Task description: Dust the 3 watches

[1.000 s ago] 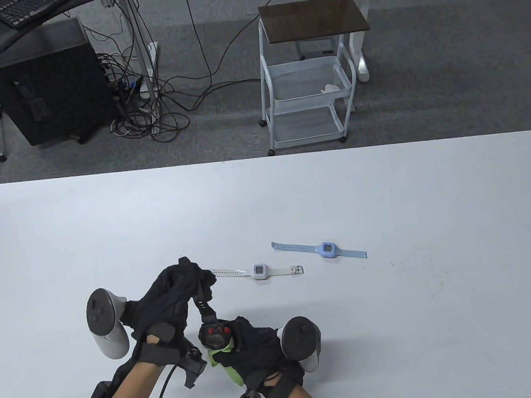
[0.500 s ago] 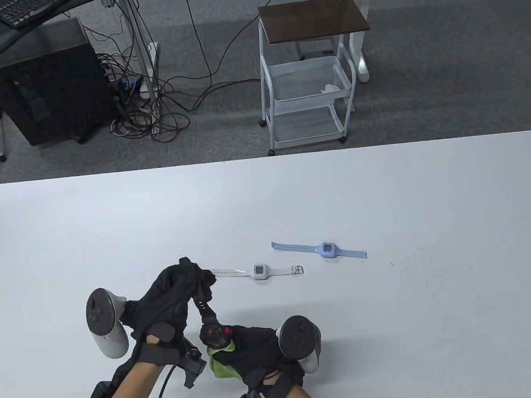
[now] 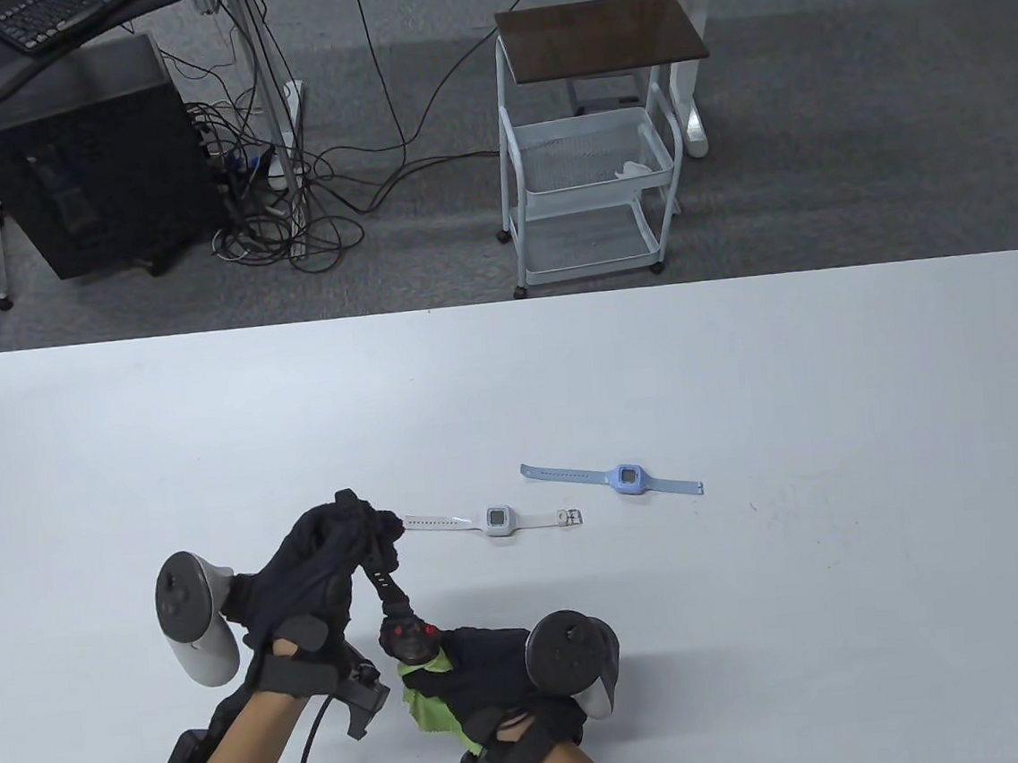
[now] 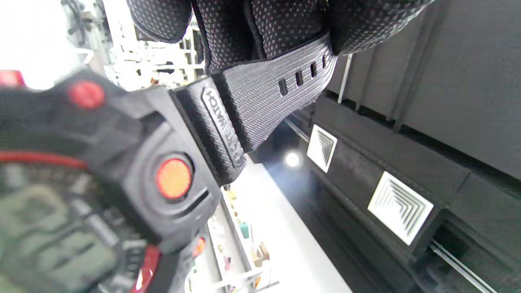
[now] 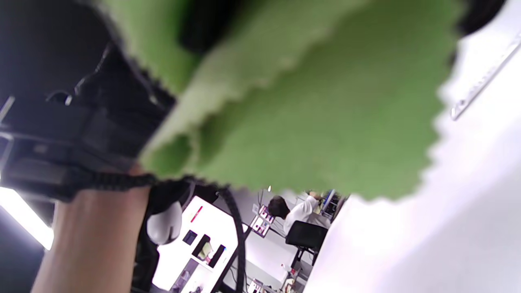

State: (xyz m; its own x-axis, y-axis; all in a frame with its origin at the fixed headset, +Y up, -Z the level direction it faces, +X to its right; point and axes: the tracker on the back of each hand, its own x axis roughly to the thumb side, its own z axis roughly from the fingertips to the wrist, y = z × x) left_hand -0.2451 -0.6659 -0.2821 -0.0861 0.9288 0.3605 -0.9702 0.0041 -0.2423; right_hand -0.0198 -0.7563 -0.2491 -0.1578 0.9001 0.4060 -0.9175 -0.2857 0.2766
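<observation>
Since a moment ago the left hand [image 3: 315, 566] has drifted slightly up and left, drawing the black watch [image 3: 405, 636] with it. Its fingers pinch the strap's upper end so the watch hangs taut and its face is offered to the right hand [image 3: 492, 671], which grips a green cloth [image 3: 428, 709] bunched against the case, probably to wipe it. Both hands sit low over the tabletop [image 3: 741, 359], wrists angled inward. The white watch [image 3: 497, 519] and blue watch [image 3: 628, 477] lie flat nearby, untouched.
</observation>
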